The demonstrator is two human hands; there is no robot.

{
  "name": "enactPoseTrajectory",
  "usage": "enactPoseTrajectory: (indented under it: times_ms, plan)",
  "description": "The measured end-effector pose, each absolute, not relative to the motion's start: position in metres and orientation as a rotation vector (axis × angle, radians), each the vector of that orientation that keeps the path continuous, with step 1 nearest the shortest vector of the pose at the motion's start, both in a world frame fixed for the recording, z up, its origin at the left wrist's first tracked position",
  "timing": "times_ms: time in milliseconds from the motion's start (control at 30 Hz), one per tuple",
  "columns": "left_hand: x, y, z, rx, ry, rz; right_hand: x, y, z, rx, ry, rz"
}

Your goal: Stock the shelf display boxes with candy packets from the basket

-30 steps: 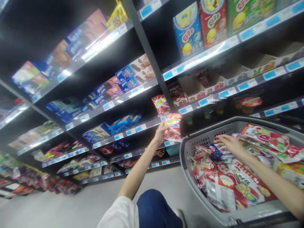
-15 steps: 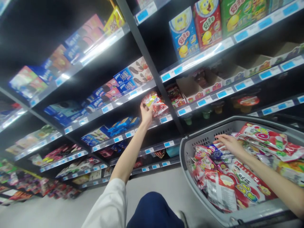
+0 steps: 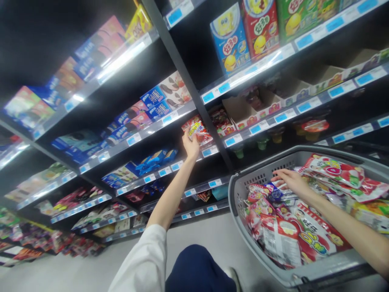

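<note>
My left hand [image 3: 190, 145] is raised to a shelf and grips a red snack packet [image 3: 197, 130] that sits among other red packets at the shelf's right end. My right hand [image 3: 288, 180] rests flat, fingers spread, on the snack bags [image 3: 291, 235] piled inside a grey shopping basket [image 3: 243, 190] at the lower right. A large red and white bag [image 3: 337, 170] lies at the top of the pile.
Black shelves with blue price tags [image 3: 209, 96] run across the view. Blue biscuit boxes [image 3: 158, 101] fill the shelf above my left hand. Cartoon boxes [image 3: 226, 36] stand on the upper right shelf. A dark upright post [image 3: 194, 93] divides the bays. Grey floor [image 3: 75, 267] lies below.
My left hand has carried a red packet from near the basket up and left onto the shelf. My right hand has stayed on the bags in the basket.
</note>
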State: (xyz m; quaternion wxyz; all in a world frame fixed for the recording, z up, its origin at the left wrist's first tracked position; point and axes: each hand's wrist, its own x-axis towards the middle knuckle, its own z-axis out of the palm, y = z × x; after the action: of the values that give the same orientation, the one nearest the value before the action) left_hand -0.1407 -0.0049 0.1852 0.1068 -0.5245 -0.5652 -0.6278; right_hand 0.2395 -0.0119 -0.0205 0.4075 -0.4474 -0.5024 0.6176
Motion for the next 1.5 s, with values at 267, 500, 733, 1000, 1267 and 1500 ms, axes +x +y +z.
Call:
enactPoseTrajectory:
  times_ms: [267, 500, 733, 1000, 1267, 1500]
  plan:
    - [-0.141, -0.001, 0.184, -1.568, -1.689, -1.824, 0.238, -0.01, -0.023, -1.129, -1.283, 1.549]
    - [-0.139, -0.009, 0.182, -1.766, -1.686, -1.642, 0.238, -0.016, -0.016, -1.155, -1.328, 1.558]
    - [-0.125, -0.007, 0.184, -1.596, -1.817, -1.631, 0.239, -0.013, -0.021, -1.14, -1.367, 1.547]
    - [-0.119, 0.008, 0.184, -1.611, -1.825, -1.629, 0.238, -0.015, -0.018, -1.161, -1.361, 1.549]
    - [-0.127, -0.002, 0.182, -1.679, -1.895, -1.581, 0.239, -0.016, -0.015, -1.141, -1.383, 1.575]
    - [-0.137, -0.004, 0.186, -1.779, -1.891, -1.556, 0.236, -0.015, -0.018, -1.154, -1.424, 1.608]
